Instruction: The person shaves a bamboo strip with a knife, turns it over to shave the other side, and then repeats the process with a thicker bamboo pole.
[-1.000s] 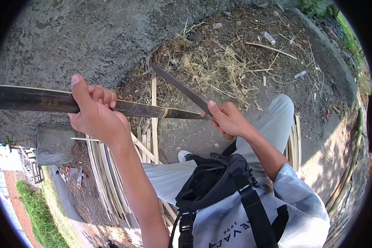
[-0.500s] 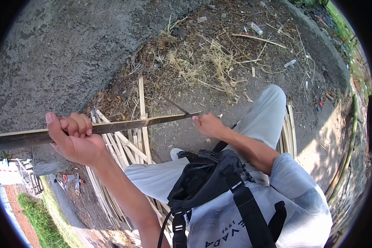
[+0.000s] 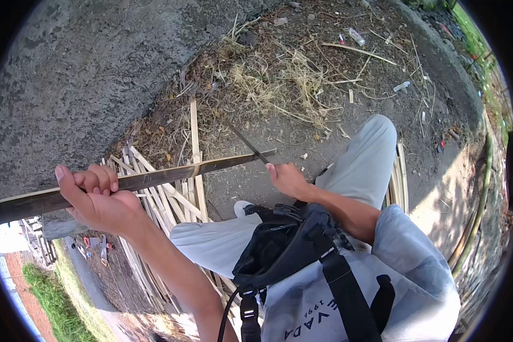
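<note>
A long split piece of bamboo (image 3: 154,179), dark-skinned with a pale edge, crosses the left half of the view, its left end running out of the picture. My left hand (image 3: 94,196) is wrapped round it from below, palm up, with the thumb raised. Closed near the bamboo's right end is my right hand (image 3: 288,179), holding a knife whose narrow dark blade (image 3: 248,142) points up and left. The blade crosses the bamboo close to its tip. My fingers hide the knife's handle.
Pale bamboo strips (image 3: 168,199) lie in a pile beneath my left arm. Dry shavings (image 3: 290,85) litter the ground ahead, beside a rough concrete slab (image 3: 97,74). A black bag (image 3: 282,245) hangs at my front. Tools (image 3: 104,251) lie at lower left.
My left hand and the bamboo's left part have moved slightly left and down. My right hand has lowered a little, and the knife blade now shows more steeply across the bamboo.
</note>
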A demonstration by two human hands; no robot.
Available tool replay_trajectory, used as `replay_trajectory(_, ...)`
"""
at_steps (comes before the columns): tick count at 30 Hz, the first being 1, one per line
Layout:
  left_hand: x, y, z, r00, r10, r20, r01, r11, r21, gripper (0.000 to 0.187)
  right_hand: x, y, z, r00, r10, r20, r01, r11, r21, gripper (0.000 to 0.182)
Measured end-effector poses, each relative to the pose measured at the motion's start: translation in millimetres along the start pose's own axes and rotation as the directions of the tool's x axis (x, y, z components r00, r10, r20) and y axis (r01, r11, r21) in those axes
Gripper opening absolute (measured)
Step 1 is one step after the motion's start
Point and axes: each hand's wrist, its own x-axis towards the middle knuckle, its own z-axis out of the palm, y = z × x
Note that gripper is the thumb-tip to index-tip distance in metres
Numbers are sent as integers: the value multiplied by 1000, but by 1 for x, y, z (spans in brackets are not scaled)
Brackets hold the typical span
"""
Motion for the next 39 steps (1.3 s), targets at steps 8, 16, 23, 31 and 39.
replay_trajectory(8,-8,4,-3,998,7,55,-6,1000,-27,40,-10,-34,0,959,-281,-22,282,959,32,39)
replay_trajectory(16,-5,3,-12,995,8,96,-1,998,-65,38,3,-14,-26,998,-39,53,47,987,-154,32)
replay_trajectory(23,-7,3,1,995,3,100,3,998,-61,37,-15,-89,-41,825,-524,-212,552,827,104,23)
replay_trajectory(31,-1,1,7,997,-62,36,65,995,-75,36,10,13,-25,995,-98,-6,97,992,-85,15)
replay_trajectory(39,-9,1,21,1000,5,-1,-5,1000,-8,35,-19,-66,-22,938,-336,-91,347,917,198,13)
